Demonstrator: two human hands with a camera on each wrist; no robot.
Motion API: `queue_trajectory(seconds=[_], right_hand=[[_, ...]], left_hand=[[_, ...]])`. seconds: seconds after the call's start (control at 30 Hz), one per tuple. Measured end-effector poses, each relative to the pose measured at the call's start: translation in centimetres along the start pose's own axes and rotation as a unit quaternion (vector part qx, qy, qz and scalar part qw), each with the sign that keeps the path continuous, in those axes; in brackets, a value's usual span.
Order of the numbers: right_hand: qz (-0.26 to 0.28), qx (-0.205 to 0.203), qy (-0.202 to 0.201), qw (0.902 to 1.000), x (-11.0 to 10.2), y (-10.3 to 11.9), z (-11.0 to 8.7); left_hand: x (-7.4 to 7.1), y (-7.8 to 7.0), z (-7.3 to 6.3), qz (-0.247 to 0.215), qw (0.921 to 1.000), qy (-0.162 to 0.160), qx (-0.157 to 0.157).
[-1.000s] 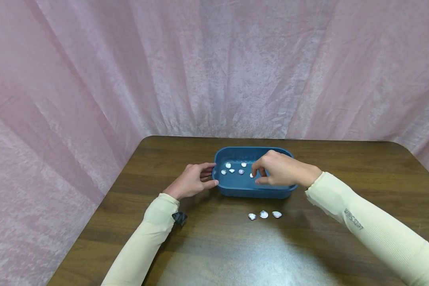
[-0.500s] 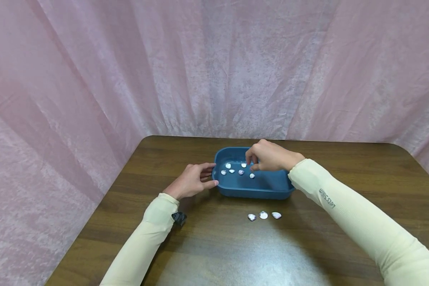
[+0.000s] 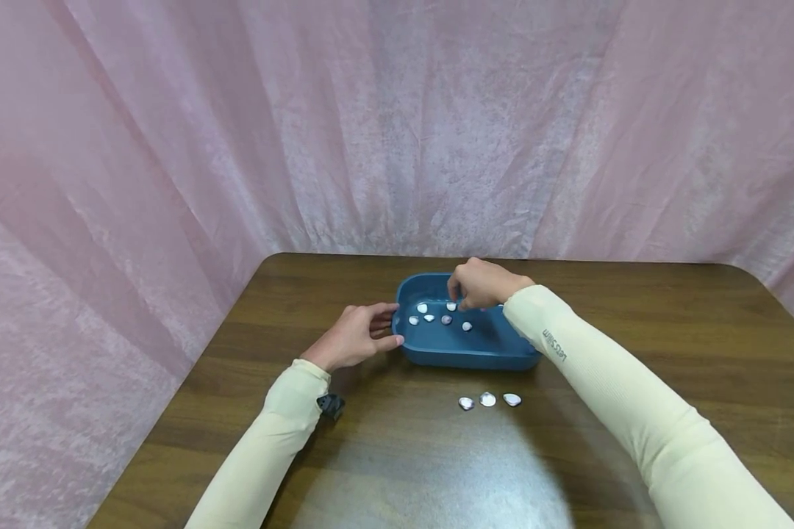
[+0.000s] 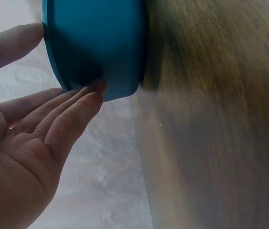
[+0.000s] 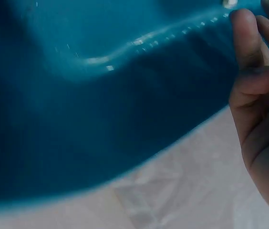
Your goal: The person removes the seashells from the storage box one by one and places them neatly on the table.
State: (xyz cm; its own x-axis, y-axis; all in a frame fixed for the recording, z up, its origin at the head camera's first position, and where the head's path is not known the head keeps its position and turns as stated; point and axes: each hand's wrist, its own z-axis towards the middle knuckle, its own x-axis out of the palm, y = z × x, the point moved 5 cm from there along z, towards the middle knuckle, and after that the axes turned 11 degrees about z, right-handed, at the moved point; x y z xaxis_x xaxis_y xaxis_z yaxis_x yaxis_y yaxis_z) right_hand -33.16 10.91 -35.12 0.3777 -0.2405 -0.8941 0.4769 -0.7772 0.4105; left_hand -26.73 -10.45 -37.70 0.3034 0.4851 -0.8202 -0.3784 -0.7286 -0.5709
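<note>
Near the lower centre of the head view, three shells (image 3: 488,400) are laid on the bench (image 3: 602,338). Farther back, the blue tub (image 3: 496,345) is steadied by the left hand (image 3: 356,336), fingers straight against its end. At its far side the right hand (image 3: 478,283) is curled over a shell (image 3: 451,306); the picking step seems in hand, and a clean pinch and lift is judged next.

One piece of lettering can be read: a small dark print on the person's cream right sleeve (image 3: 609,389), near the wrist, just right of the blue tub. In the head view it stands upside down and slanted along the forearm, and it looks like "lessslim", though the letters are small and not fully certain. The two wrist views show no writing at all.
</note>
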Motion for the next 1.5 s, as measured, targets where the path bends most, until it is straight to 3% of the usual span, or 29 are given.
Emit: queue_trajectory(seconds=[0.23, 0.47, 0.73, 1.2, 1.5], right_hand=[[0.036, 0.047, 0.023, 0.998, 1.3, -1.2, 1.0], [-0.029, 0.042, -0.014, 0.9986, 2.2, -1.0, 2.1], [-0.045, 0.047, -0.044, 0.9969, 2.9, -0.4, 2.5], [-0.039, 0.068, -0.053, 0.9955, 3.0, -0.1, 2.6], [-0.041, 0.043, -0.026, 0.9979, 2.7, 0.5, 2.3]], left_hand=[[0.1, 0.2, 0.1, -0.008, 0.9999, 0.005, 0.002], [0.0, 0.2, 0.1, -0.01, 0.9999, 0.006, 0.002], [0.0, 0.2, 0.0, -0.009, 0.9999, 0.009, 0.002], [-0.1, 0.1, 0.1, -0.008, 0.9999, 0.01, 0.001], [-0.1, 0.2, 0.0, -0.015, 0.9998, 0.009, 0.003]])
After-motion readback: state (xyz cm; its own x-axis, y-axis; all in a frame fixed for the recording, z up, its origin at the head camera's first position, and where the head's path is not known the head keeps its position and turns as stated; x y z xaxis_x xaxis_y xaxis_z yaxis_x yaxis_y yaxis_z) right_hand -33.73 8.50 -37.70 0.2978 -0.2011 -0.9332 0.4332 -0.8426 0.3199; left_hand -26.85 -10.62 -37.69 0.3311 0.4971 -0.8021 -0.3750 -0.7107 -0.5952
